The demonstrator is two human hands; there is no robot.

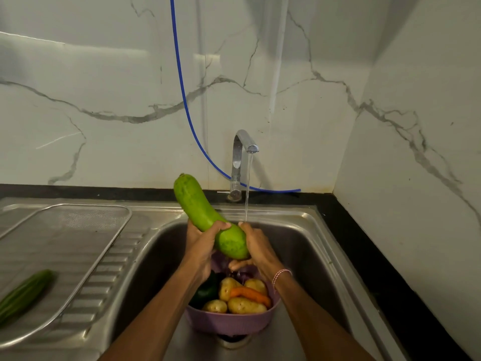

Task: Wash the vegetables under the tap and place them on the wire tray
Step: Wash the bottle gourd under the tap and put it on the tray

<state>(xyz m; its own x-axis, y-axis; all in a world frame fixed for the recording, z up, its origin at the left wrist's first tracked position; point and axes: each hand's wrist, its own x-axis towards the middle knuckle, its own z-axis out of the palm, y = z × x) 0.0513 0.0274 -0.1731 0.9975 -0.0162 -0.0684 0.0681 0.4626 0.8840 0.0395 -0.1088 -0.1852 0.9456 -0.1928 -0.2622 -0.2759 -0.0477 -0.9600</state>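
Closest in, a purple basket (231, 325) sits in the sink (299, 246) over the drain, loaded with potatoes (243, 305), a carrot (250, 294) and something dark green (207, 291) I can't quite make out. Just above it both hands have the big green gourd (200, 209): left hand (201, 243) wrapped around the middle, right hand (256, 246) curled around the fat lower end, with the top tilting up and to the left. Water from the tap (239, 157) is running and lands right by the right hand's fingertips. Off to the left, a ridged green vegetable (24, 295) lies on the wire tray (65, 230) on the drainboard. A blue hose (182, 87) hangs down the marble wall behind.
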